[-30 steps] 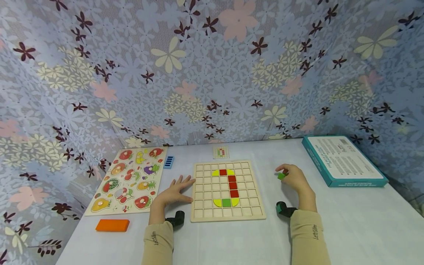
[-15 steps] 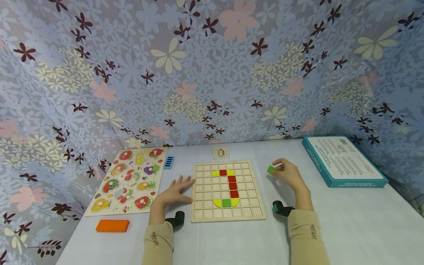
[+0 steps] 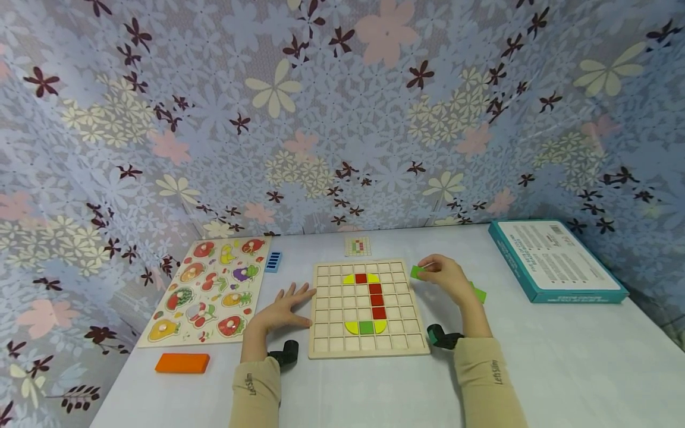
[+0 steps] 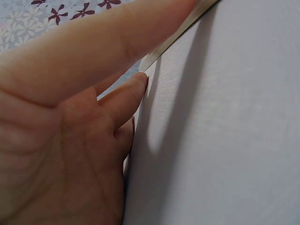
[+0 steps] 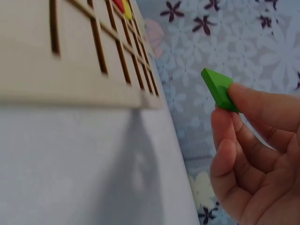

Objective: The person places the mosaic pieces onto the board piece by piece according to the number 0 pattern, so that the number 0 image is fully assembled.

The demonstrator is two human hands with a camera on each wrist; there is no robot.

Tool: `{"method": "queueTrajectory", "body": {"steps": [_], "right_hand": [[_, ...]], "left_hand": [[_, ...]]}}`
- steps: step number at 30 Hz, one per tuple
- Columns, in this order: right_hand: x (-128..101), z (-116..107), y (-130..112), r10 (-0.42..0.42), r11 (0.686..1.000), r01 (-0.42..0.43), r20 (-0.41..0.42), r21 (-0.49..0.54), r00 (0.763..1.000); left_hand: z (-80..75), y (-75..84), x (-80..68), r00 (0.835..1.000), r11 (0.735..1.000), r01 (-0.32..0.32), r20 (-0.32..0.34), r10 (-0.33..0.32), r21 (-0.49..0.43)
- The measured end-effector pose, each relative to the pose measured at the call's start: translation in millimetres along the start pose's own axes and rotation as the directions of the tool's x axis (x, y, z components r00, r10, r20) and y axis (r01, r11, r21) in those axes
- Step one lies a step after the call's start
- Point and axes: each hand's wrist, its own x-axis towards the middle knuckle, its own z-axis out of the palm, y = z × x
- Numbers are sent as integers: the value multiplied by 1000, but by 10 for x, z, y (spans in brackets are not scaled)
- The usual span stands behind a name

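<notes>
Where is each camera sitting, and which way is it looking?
Head: on the person's head, looking forward and down at the table; shows both forearms, the left hand flat beside the wooden grid board, the right hand pinching a green tile.
Left wrist: under the left hand, looking along the tabletop; palm and fingers show.
Right wrist: by the right hand, facing the board's edge; fingers pinch the tile.
Shared: head and right wrist both show tile and board.

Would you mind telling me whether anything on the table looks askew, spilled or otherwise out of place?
Nothing stands out. The grid board lies square on the table, its coloured tiles seated in cells. One loose green piece lies by the right hand, which pinches another green tile. The left hand rests flat.
</notes>
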Motion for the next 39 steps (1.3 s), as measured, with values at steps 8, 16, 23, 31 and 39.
{"method": "queueTrajectory", "body": {"steps": [8, 16, 23, 31, 39], "right_hand": [[27, 126, -96, -9, 999, 9, 11, 39, 1000], [62, 225, -151, 22, 1000, -22, 15, -4, 1000], [51, 274, -204, -9, 999, 7, 51, 33, 999], [88, 372, -286, -45, 998, 42, 75, 46, 996], [113, 534, -364, -78, 995, 72, 96, 68, 992]], "left_hand": [[3, -1, 3, 1000, 1000, 0, -2, 0, 8], [3, 1, 8, 1000, 1000, -2, -7, 2, 5], [6, -20, 17, 1000, 1000, 4, -3, -4, 6], [2, -24, 14, 1000, 1000, 1, 1, -1, 7], [2, -19, 15, 1000, 1000, -6, 4, 6, 9]]}}
